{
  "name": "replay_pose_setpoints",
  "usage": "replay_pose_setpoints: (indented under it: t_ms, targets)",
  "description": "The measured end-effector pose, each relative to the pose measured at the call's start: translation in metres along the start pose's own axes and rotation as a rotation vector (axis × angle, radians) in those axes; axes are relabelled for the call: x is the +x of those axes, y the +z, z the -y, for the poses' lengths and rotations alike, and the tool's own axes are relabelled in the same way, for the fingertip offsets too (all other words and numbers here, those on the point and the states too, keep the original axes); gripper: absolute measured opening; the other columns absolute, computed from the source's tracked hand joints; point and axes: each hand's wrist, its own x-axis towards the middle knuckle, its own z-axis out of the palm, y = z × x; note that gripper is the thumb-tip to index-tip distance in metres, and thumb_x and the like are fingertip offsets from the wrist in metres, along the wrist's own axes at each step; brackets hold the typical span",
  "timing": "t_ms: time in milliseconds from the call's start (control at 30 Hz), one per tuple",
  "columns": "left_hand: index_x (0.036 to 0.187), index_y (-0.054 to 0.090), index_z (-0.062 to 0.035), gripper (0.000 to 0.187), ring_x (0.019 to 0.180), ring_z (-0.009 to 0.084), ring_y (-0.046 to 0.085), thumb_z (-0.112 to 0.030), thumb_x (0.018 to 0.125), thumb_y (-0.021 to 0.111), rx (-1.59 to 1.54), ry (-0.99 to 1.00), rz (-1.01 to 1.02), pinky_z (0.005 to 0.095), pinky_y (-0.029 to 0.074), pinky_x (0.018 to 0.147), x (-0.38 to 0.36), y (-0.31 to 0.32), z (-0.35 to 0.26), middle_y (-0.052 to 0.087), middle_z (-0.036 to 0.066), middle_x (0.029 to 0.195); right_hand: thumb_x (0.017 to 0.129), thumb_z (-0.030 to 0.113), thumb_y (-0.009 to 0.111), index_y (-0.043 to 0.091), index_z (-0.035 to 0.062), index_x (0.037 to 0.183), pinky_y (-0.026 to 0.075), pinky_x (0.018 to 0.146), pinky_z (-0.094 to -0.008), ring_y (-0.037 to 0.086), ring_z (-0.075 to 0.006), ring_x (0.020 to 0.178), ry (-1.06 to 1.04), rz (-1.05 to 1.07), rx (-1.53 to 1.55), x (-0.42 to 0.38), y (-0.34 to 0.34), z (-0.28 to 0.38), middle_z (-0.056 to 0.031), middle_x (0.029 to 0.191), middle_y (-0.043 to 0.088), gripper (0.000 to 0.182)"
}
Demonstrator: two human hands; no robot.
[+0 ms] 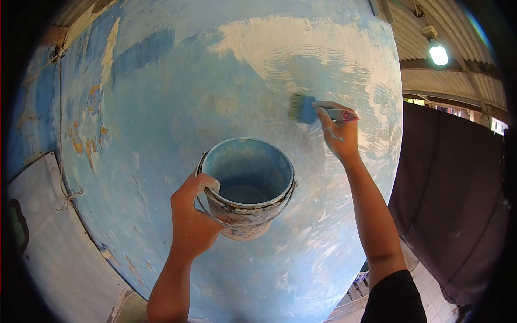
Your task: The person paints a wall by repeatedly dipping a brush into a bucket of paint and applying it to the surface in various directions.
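My left hand grips a paint-smeared bucket by its left side, with the thumb hooked over the rim. The bucket tilts toward me, and its inside is coated blue, with a pale layer at the bottom. In my right hand is a paintbrush, its handle pointing right and its bristles against the wall. Paint flecks mark the back of that hand. The wall is pale blue with cream patches, and wavy brush strokes run above and right of the brush.
A string hangs down the wall's left side, where paint is peeling. White sheeting covers the lower left. To the right hangs a dark cloth, below a lit bulb and a corrugated roof. Pale floor tiles show at lower right.
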Motion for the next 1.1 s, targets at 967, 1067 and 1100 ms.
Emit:
replay_pose_setpoints:
  t_ms: [967, 1067, 1100]
  targets:
    - [0.075, 0.063, -0.0055, 0.031, 0.142, 0.0513, 0.049, -0.011, 0.07, 0.093, 0.199, -0.184, -0.061, 0.048, 0.053, 0.106, -0.22, 0.019, 0.03, 0.039, 0.038, 0.158, 0.095, 0.01, 0.077, 0.066, -0.0011, 0.105, 0.045, 0.057, -0.0232, 0.058, -0.009, 0.063, 0.63, 0.229, 0.632, -0.205, -0.013, 0.115, -0.0086, 0.091, 0.068, 0.018]
    - [0.075, 0.063, -0.0049, 0.029, 0.142, 0.0507, 0.05, -0.007, 0.068, 0.091, 0.285, -0.195, -0.024, 0.0453, 0.053, 0.105, -0.242, 0.011, 0.034, 0.039, 0.037, 0.158, 0.095, 0.01, 0.077, 0.072, -0.002, 0.1, 0.047, 0.059, -0.0245, 0.061, -0.0113, 0.066, 0.639, 0.464, 0.566, -0.229, 0.016, 0.118, -0.0094, 0.093, 0.073, 0.014]
    - [0.076, 0.063, -0.0049, 0.029, 0.141, 0.0506, 0.05, -0.006, 0.067, 0.09, 0.314, -0.19, -0.01, 0.0444, 0.053, 0.105, -0.246, 0.01, 0.035, 0.039, 0.037, 0.159, 0.094, 0.01, 0.077, 0.075, -0.0018, 0.1, 0.048, 0.059, -0.0258, 0.063, -0.0123, 0.067, 0.665, 0.556, 0.545, -0.232, 0.022, 0.121, -0.0092, 0.093, 0.074, 0.014]
